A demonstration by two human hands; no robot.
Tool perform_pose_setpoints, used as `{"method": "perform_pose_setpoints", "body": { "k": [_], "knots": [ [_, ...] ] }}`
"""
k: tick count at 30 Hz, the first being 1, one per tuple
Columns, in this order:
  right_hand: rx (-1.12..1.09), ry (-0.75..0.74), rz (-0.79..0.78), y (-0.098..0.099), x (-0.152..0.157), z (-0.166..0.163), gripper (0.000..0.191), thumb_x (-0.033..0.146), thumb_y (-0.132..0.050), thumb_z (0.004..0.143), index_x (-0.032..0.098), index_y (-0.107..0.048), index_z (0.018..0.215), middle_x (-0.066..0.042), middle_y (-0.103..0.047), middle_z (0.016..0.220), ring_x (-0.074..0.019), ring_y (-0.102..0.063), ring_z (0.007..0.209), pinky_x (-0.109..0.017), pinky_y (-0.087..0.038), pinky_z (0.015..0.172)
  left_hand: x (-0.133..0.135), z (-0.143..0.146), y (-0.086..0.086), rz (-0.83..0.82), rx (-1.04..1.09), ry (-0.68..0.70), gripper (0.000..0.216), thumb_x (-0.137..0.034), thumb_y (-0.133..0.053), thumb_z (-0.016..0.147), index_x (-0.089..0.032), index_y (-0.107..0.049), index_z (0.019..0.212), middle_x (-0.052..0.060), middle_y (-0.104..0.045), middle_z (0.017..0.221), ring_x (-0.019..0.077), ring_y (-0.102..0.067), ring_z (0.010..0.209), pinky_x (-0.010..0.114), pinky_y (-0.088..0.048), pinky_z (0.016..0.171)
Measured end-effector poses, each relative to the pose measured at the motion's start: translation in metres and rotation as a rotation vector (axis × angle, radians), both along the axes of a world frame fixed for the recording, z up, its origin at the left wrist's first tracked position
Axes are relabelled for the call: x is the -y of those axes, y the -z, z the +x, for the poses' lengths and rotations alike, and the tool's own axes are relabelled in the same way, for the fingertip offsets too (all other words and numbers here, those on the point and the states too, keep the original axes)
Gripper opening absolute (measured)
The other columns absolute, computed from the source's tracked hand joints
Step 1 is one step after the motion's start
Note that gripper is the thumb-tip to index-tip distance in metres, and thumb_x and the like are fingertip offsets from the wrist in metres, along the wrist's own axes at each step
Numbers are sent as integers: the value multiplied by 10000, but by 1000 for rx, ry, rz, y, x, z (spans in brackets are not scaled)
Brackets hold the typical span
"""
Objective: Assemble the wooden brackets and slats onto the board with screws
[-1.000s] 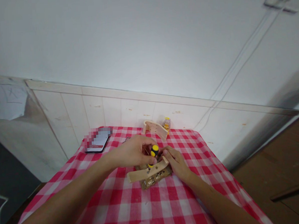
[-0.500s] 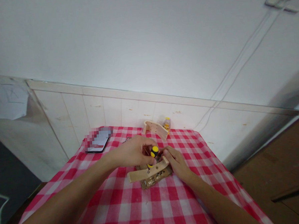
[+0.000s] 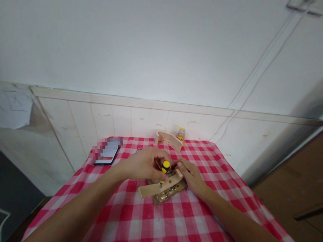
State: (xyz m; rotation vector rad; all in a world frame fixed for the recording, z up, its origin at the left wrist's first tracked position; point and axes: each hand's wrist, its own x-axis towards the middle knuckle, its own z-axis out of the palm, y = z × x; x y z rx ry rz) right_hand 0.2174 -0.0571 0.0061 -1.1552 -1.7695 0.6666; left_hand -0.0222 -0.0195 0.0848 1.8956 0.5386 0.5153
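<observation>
- Table (image 3: 145, 226) under red-and-white checked cloth, far edge against a pale panelled wall.
- Left hand (image 3: 141, 166) near the middle of the table, reaching in from the left; fingers curled, tips pinching the screwdriver handle.
- Right hand (image 3: 192, 177) just right of the middle, lying low on the cloth; fingers closed on the upturned right end of the curved wooden piece. Grip of the thumb not clear.
- Phone (image 3: 106, 155) flat at the far left corner, screen up, well apart from both hands.
- Curved wooden piece (image 3: 156, 187) at the middle of the table, long axis roughly left to right, resting on the brown board.
- Second curved wooden piece (image 3: 168, 139) at the far edge, near the wall, untouched.
- Brown board (image 3: 168, 195) flat on the cloth, partly covered by the wooden piece; detail too blurred to read.
- Screwdriver (image 3: 165, 167), yellow-and-black handle, near upright, tip down on the wooden piece between the two hands.
- Small yellow bottle (image 3: 181, 133) at the far edge, just beside the second wooden piece.
</observation>
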Motion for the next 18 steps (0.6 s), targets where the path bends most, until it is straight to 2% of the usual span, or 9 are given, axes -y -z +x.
{"method": "perform_pose_setpoints", "body": {
  "k": [7, 13, 18],
  "knots": [
    [-2, -4, -14, 1, 0, 1, 548, 641, -448, 1006, 205, -731, 834, -65, -711, 846, -212, -668, 792, -321, -509, 706, 6, 0, -11, -5, 37, -42, 258, -246, -827, 670, -159, -688, 869, -2, -672, 814, 159, -630, 757, 261, -501, 684],
    [-11, -12, -2, 2, 0, 0, 532, 627, -459, 1009, 201, -728, 837, -63, -709, 862, -206, -657, 801, -312, -505, 705, 5, 15, 4, 3, 135, -131, 241, -237, -789, 691, -155, -698, 899, 55, -722, 916, 201, -669, 847, 300, -521, 754],
    [-21, -8, 21, 3, -1, 1, 524, 618, -469, 1007, 203, -703, 788, -43, -664, 793, -194, -628, 748, -313, -501, 698, 5, 24, 13, -24, 174, -117, 237, -230, -772, 711, -153, -702, 924, 56, -711, 901, 217, -675, 869, 327, -527, 793]
  ]
}}
